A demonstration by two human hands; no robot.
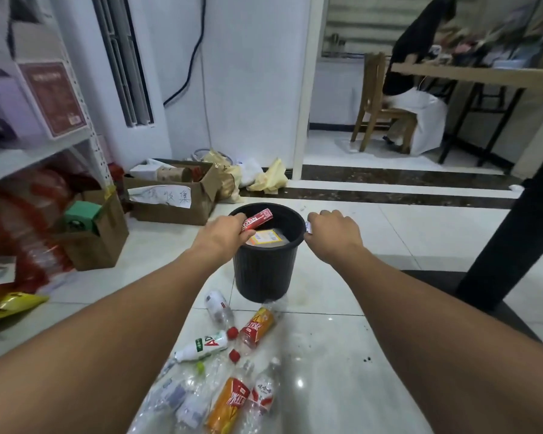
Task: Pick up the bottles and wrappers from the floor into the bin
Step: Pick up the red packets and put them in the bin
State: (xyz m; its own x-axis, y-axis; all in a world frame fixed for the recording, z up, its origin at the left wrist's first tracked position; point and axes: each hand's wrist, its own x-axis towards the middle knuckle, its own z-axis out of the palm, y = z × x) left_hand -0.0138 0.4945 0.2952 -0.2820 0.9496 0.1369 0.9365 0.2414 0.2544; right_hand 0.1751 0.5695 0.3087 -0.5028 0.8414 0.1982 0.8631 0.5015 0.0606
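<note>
A black ribbed bin (264,274) stands on the white tiled floor ahead of me, with a yellow-labelled box inside. My left hand (223,234) is at the bin's left rim, shut on a red stick wrapper (257,219) that pokes out over the opening. My right hand (333,233) is at the right rim, fingers closed on a small white wrapper (309,226). Several empty plastic bottles lie on the floor in front of the bin: an orange-labelled one (257,328), a white one with a green label (201,346), another orange one (229,402), and clear ones.
Open cardboard boxes (170,195) and crumpled yellow bags (271,178) sit against the wall behind the bin. A white shelf rack (44,151) and red bags fill the left. A black pole and base (514,239) stand at right. A person sits at a table beyond the doorway.
</note>
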